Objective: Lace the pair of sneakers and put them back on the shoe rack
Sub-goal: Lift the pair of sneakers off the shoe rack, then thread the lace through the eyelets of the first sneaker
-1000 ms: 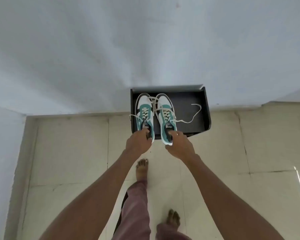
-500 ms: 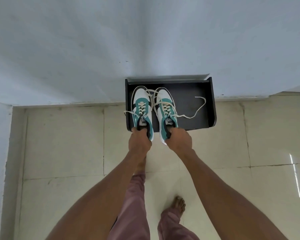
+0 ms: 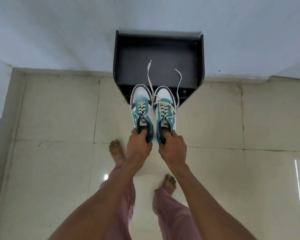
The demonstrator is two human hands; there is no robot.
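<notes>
Two teal, white and dark grey sneakers with cream laces are held side by side, toes pointing toward the wall. My left hand [image 3: 139,146] grips the heel opening of the left sneaker [image 3: 141,110]. My right hand [image 3: 172,148] grips the heel opening of the right sneaker [image 3: 164,110]. Loose lace ends [image 3: 148,73] trail forward over the black shoe rack [image 3: 117,66], which stands against the wall. The sneakers' toes overlap the rack's front lower edge; whether they touch it I cannot tell.
Beige floor tiles [image 3: 59,118] spread on all sides. A pale blue-white wall [image 3: 59,32] rises behind the rack, with a side wall at the far left. My bare feet [image 3: 116,151] and pink trouser legs stand below the hands.
The rack now appears larger and nearer, and the sneakers have shifted from over its top shelf down to its front lower edge. The laces swung forward. Both hands kept their hold.
</notes>
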